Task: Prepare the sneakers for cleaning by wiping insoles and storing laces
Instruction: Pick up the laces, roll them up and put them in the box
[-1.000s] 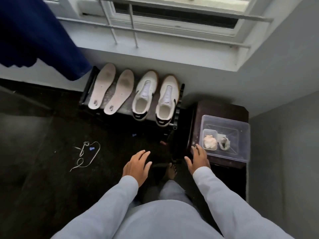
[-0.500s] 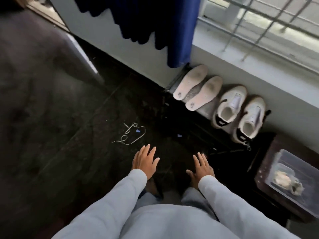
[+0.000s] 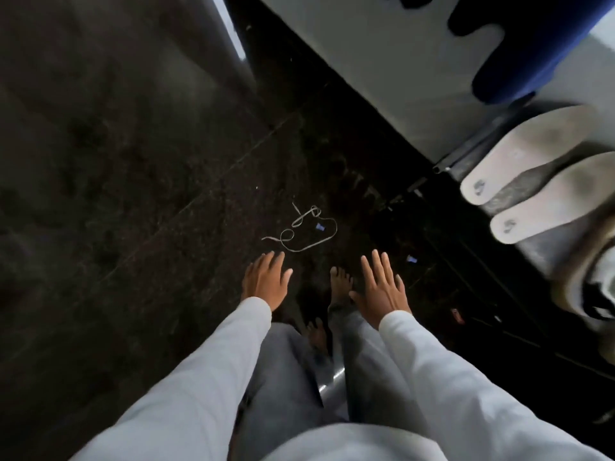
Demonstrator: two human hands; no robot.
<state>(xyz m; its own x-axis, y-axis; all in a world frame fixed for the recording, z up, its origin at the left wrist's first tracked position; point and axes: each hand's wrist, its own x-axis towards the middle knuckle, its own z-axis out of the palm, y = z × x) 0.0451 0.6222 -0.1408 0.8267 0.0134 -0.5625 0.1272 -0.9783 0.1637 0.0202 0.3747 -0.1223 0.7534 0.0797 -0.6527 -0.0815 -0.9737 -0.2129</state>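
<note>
A loose white shoelace lies tangled on the dark floor. Just short of it hovers my left hand, palm down with fingers straight and holding nothing. My right hand is spread flat to its right, also holding nothing. Two white insoles lie side by side on a black shoe rack at the right edge. Part of a white and black sneaker shows at the far right, cut off by the frame.
A blue curtain hangs against the grey wall at top right. Small blue scraps lie on the floor by the lace. My bare feet stand between my hands. Dark stone floor stretches left.
My view has swung left and down; the lace is now right in front of my hands. The box with the cloth and most of the sneakers have left the frame.
</note>
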